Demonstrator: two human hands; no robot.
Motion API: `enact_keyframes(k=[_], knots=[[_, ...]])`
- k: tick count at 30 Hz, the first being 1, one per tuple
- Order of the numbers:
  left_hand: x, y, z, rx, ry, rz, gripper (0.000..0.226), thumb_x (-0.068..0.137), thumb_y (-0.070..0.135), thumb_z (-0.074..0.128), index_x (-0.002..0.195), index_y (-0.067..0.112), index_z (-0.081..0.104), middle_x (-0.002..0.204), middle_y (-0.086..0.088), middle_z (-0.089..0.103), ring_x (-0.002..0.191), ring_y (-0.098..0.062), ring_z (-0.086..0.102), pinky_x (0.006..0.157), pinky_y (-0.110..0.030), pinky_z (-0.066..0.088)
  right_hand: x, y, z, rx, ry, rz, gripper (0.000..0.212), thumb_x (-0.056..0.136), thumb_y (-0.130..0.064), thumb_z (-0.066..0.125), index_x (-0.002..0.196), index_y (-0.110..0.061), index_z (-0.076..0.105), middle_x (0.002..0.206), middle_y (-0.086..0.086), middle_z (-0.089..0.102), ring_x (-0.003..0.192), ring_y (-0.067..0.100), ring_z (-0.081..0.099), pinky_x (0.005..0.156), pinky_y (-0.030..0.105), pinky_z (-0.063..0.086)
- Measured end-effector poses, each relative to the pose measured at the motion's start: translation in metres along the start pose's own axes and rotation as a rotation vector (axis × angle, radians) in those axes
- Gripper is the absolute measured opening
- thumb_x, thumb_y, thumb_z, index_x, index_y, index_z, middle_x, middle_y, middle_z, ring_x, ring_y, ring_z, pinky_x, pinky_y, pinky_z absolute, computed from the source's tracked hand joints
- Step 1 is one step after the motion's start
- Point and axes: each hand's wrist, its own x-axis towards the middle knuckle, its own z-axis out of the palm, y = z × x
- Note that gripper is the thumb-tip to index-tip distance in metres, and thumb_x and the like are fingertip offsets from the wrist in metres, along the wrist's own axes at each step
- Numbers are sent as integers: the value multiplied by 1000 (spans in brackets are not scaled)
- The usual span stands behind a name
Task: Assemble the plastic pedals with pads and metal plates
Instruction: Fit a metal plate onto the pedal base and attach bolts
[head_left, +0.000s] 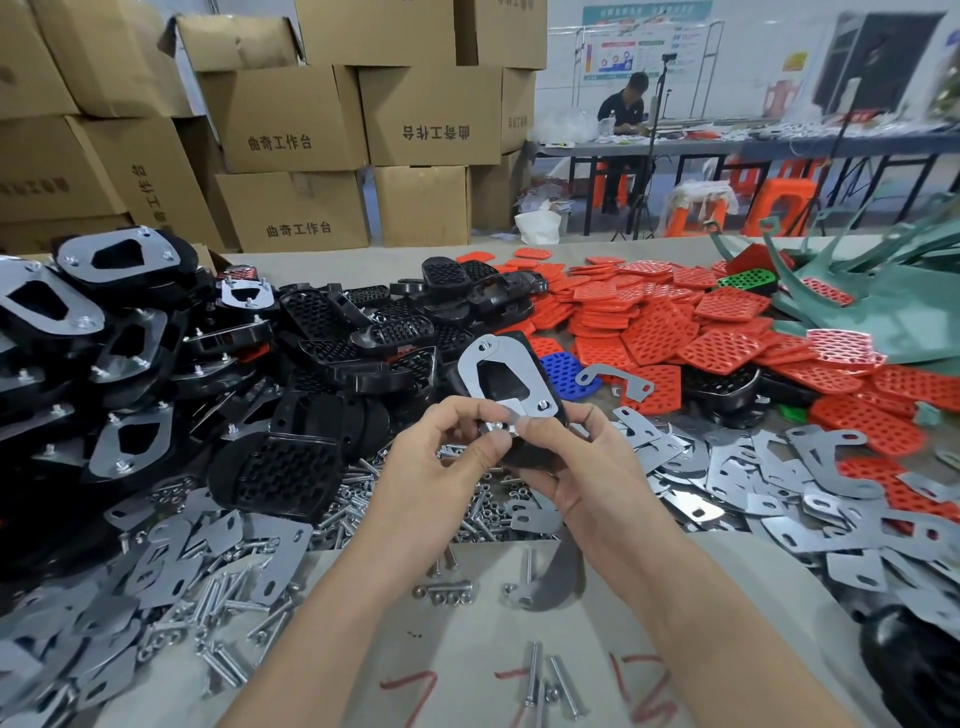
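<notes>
I hold the black pedal (530, 452) above the middle of the table (467, 639), my right hand (576, 467) curled round its near end from below and the metal plate (498, 358) lying on its upper face. My left hand (441, 452) pinches what looks like a small nut (496, 427) at the plate's near corner. I'd keep the plate seated flat, start the nut straight so the thread doesn't cross, and brace the pedal with the right; the other two corners already show nuts
</notes>
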Motion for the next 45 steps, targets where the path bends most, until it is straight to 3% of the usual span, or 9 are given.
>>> enact_keyframes(k=[4,8,11,14,21,27,32,39,45], knots=[[-2,3,0,9,-16,40,26,94,19,67,101,43,74,96,-7,56,95,-20,58,87,-41,52,-1,-2,0,0,11,8,24,88,1,71,105,-7,57,114,27,72,97,31,73,89,41,63],[-2,2,-2,-45,-21,37,30,92,26,71,115,45,66,88,11,58,86,-3,59,72,-19,50,-1,-5,-1,39,7,3,22,89,3,69,105,-6,57,102,19,76,85,24,75,75,32,63],[-2,2,3,-40,41,49,19,90,24,74,101,38,67,87,12,59,82,-1,58,67,-12,45,-2,-5,-1,37,-7,7,23,89,3,69,107,-5,56,100,18,76,88,25,76,77,33,63],[-2,1,5,38,93,101,15,91,22,72,89,36,67,93,3,65,84,-5,60,69,-13,44,-2,-3,1,29,-22,13,23,89,3,70,105,-5,56,102,20,76,91,29,76,80,35,64],[-6,-1,6,73,66,135,31,97,29,64,124,43,59,98,7,57,98,-8,58,76,-15,47,-3,-5,0,87,-45,12,23,89,3,68,108,-4,55,96,16,77,88,25,76,74,32,63],[-5,1,7,74,121,151,14,93,27,69,96,40,64,99,4,60,90,-9,59,74,-25,48,-3,-3,3,120,-84,24,27,84,2,71,104,-4,55,96,19,77,92,29,75,75,33,63],[-7,1,7,70,70,154,27,102,32,56,122,49,58,100,11,58,91,-9,59,72,-21,49,-2,-4,1,164,-81,32,35,83,0,72,113,-6,54,95,17,78,85,23,76,70,28,62],[-6,2,11,108,155,185,14,94,30,67,86,32,56,96,5,57,82,-7,59,66,-12,44,-2,0,0,110,-117,41,27,89,0,69,104,-10,49,86,14,76,78,27,75,74,37,63],[-5,-4,10,133,142,183,11,97,29,64,94,36,57,100,2,60,90,-11,60,70,-13,45,-3,0,-1,101,-124,48,27,89,-2,70,109,-8,52,91,15,76,85,28,76,79,37,62]])
